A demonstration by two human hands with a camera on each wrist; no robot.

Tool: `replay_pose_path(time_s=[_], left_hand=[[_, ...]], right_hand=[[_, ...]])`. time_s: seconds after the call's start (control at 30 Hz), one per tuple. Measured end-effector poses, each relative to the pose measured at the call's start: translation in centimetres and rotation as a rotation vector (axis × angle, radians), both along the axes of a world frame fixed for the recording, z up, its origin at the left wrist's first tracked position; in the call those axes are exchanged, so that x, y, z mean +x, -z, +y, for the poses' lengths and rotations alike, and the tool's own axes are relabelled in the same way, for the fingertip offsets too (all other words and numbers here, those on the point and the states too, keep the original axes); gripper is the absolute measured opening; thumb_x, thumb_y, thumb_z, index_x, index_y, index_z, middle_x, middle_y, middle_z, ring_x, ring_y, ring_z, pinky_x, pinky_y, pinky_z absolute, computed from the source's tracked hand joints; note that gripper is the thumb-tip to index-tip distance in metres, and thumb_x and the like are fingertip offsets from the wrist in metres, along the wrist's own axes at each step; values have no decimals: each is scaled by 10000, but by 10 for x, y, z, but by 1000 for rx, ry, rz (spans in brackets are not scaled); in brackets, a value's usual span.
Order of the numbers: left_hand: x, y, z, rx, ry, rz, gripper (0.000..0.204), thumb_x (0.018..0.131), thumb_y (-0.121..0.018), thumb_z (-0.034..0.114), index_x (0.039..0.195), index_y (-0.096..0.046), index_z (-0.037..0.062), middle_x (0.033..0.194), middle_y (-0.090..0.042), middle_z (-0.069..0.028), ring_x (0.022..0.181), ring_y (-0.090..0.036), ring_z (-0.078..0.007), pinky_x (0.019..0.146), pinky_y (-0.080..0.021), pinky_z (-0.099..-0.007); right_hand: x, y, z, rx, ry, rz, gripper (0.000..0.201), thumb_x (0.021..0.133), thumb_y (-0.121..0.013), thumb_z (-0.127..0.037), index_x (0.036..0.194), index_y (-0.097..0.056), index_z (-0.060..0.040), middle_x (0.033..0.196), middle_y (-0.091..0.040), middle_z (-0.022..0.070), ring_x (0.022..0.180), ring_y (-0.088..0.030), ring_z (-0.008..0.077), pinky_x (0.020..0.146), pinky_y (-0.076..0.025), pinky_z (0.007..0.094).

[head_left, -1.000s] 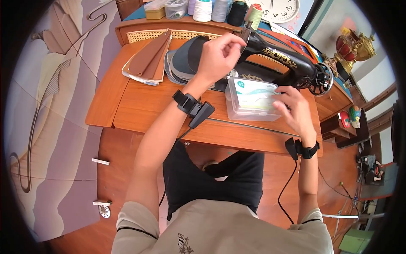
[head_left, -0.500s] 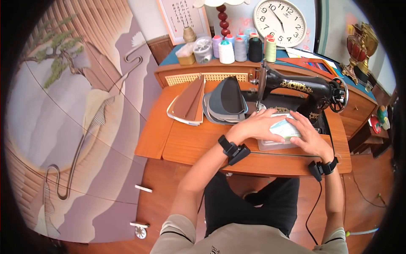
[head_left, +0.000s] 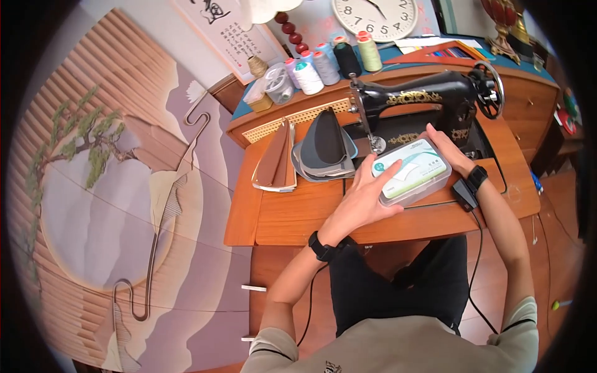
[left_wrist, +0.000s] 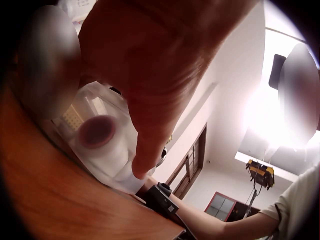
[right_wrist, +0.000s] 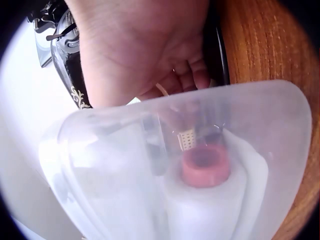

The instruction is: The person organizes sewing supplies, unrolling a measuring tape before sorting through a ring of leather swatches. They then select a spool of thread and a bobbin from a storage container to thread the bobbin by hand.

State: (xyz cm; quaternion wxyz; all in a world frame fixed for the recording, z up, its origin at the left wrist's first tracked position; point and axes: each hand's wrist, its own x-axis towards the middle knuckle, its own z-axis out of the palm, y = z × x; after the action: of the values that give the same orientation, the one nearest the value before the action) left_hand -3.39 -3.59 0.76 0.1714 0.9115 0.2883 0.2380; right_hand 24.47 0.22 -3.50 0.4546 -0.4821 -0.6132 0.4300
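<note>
A clear plastic box (head_left: 415, 173) with a white, green and blue label on its lid is held between both hands over the front of the sewing table. My left hand (head_left: 365, 194) grips its left end, thumb along the near side. At the right end my right hand (head_left: 453, 152) holds it, its fingers partly hidden behind the box in the right wrist view. Through the clear wall shows a white spool with a red ring end (right_wrist: 205, 167). Just behind the box stands a black sewing machine (head_left: 413, 93) with gold decoration.
Brown sample swatches (head_left: 276, 155) and grey-black swatches (head_left: 324, 146) lie fanned on the wooden table (head_left: 298, 211), left of the machine. Several thread spools (head_left: 326, 67) line the blue-topped ledge behind, under a round clock (head_left: 376, 15). A painted folding screen (head_left: 205, 248) stands at the left.
My left hand has come down from beside the machine's needle end to the box. Both hands now grip the box, which has turned and tilted. The head view has shifted too.
</note>
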Motion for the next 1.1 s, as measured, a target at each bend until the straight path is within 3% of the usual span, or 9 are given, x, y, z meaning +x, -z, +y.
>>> replay_pose_path(time_s=[0.07,0.17,0.33,0.5,0.6,0.87,0.93,1.03,1.1], left_hand=[[0,-5,-4,20,13,41,881,643,-822,312,1413,-400,239,1434,-228,-296,1316,-282,-487,1066,-320,-485],[0,-17,-10,241,-86,319,943,649,-798,447,1445,-338,238,1469,-191,-314,1357,-206,-499,1061,-233,-620],[23,-50,-5,211,20,336,1009,635,-809,441,1456,-297,156,1451,-254,-304,1369,-242,-438,1061,-247,-607],[48,-24,-3,275,-6,566,964,705,-769,292,1485,-205,244,1475,-193,-303,1359,-226,-480,1037,-258,-648],[51,-28,-4,273,-11,634,968,709,-764,295,1487,-191,239,1471,-201,-304,1360,-223,-479,1032,-269,-649],[49,-27,-13,467,-22,656,958,713,-754,299,1480,-191,180,1449,-228,-318,1322,-291,-489,1007,-305,-652],[48,-25,-4,342,74,559,920,717,-749,279,1460,-228,124,1444,-226,-320,1322,-286,-487,1024,-292,-636],[28,-14,13,197,90,241,958,660,-798,251,1445,-276,80,1471,-158,-326,1361,-214,-472,1112,-237,-482],[13,-13,16,138,69,231,992,637,-818,258,1452,-274,100,1466,-144,-344,1363,-189,-486,1106,-233,-492]], right_hand=[[1,0,0,-15,16,113,681,979,-270,-576,929,-649,-12,841,-637,32,791,-558,109,737,-433,254],[5,7,8,-23,-25,194,693,973,-266,-591,928,-653,-18,837,-638,29,761,-556,112,706,-438,254],[2,-4,2,18,6,51,716,961,-277,-609,906,-673,-16,810,-644,54,776,-566,135,739,-447,288],[5,0,5,12,10,96,726,958,-281,-613,911,-671,-2,865,-644,85,814,-567,154,783,-445,298],[6,1,3,7,-5,102,737,955,-284,-618,918,-670,9,876,-643,93,834,-568,165,800,-443,308],[9,9,7,22,67,-11,730,950,-280,-630,936,-674,-15,828,-641,50,772,-561,128,728,-450,276],[12,9,11,35,23,62,726,948,-282,-632,931,-677,-23,809,-641,35,749,-556,120,714,-450,277],[15,7,9,9,66,59,725,937,-300,-645,890,-676,-27,771,-634,31,734,-565,117,690,-463,274],[13,5,6,-9,32,126,720,932,-310,-647,876,-677,-30,746,-628,34,725,-577,123,658,-476,271]])
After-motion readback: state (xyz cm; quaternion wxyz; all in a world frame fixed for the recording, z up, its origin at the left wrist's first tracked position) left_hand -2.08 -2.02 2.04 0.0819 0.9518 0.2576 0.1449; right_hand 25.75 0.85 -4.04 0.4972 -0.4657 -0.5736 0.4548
